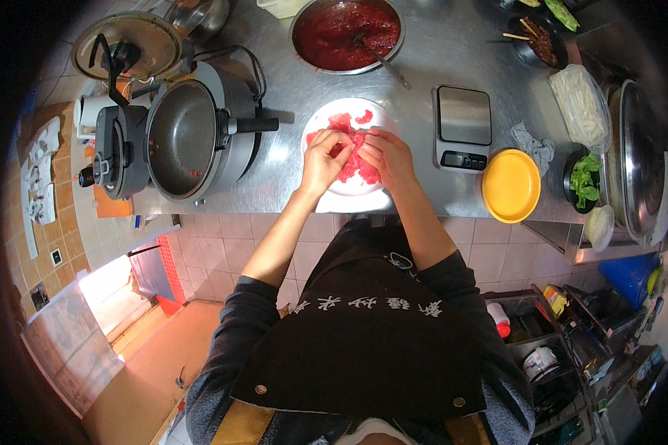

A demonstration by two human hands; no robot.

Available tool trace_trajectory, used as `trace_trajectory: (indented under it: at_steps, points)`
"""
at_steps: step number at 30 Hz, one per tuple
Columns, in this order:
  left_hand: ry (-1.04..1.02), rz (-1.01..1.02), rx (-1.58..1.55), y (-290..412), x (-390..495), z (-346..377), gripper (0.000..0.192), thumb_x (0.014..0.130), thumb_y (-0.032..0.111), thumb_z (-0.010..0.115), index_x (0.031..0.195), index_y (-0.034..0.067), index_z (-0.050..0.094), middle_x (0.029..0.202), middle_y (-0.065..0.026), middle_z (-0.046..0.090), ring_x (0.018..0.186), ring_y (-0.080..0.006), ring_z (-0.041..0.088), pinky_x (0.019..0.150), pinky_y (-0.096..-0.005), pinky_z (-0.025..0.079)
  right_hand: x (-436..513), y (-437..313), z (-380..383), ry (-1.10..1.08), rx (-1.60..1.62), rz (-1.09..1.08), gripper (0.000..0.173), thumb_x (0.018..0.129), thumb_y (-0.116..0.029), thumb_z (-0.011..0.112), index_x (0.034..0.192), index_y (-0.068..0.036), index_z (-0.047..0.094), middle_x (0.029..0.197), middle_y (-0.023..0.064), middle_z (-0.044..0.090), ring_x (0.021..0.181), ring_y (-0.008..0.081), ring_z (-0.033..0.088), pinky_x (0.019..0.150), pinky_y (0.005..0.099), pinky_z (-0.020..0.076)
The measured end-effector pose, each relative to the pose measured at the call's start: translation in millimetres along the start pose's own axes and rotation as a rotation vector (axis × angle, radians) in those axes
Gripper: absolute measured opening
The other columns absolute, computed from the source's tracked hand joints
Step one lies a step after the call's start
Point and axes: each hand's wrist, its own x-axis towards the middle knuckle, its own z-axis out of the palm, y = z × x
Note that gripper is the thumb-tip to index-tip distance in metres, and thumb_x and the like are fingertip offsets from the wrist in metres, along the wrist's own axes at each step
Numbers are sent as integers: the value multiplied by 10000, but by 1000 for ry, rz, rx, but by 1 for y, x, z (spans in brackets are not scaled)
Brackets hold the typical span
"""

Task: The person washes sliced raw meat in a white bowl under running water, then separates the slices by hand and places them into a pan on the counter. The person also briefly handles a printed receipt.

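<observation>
A round white plate near the table's front edge bears several loose pieces of raw red meat. Over its left half, my left hand pinches a bit of the meat between thumb and fingertips. Opposite it, my right hand has its fingers curled onto meat at the middle of the plate. The fingertips of both hands are close together, and they partly hide the pieces under them.
Behind the plate stands a steel bowl of red sauce with a spoon. A digital scale and a yellow bowl are to the right. Leftward, a pan has its handle pointing at the plate.
</observation>
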Motion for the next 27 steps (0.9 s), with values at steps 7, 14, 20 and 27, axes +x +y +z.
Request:
trace_trajectory:
  at_steps: [7, 14, 20, 27]
  points:
    - [-131, -243, -304, -21, -8, 5, 79, 857, 46, 687, 919, 2, 666, 920, -29, 673, 860, -113, 613, 796, -263, 488, -4, -2, 7, 40, -65, -46, 206, 813, -55, 690, 1008, -57, 622, 946, 50, 648, 814, 136, 625, 722, 253, 515]
    - [-77, -335, -218, -46, 22, -9, 198, 906, 32, 604, 1096, 41, 661, 1051, -50, 660, 954, -144, 619, 879, -276, 488, 2, 0, -4, 2, -258, -265, 282, 825, 21, 652, 1095, -27, 585, 1028, 94, 654, 938, 169, 636, 774, 252, 516]
    - [-336, 7, -100, -28, 38, 8, 250, 797, -7, 647, 1042, 33, 675, 1097, -89, 630, 984, -241, 616, 852, -303, 494, -3, -3, -3, 48, -299, -319, 303, 814, 40, 647, 1103, -15, 576, 1033, 94, 646, 949, 174, 628, 801, 269, 513]
    - [-351, -1, -41, -43, 39, 15, 163, 827, 18, 664, 989, 4, 680, 1109, -115, 614, 1019, -253, 601, 886, -321, 476, 9, 6, -3, 52, -197, -359, 369, 762, 72, 685, 1097, -10, 553, 999, 94, 624, 901, 162, 621, 743, 232, 507]
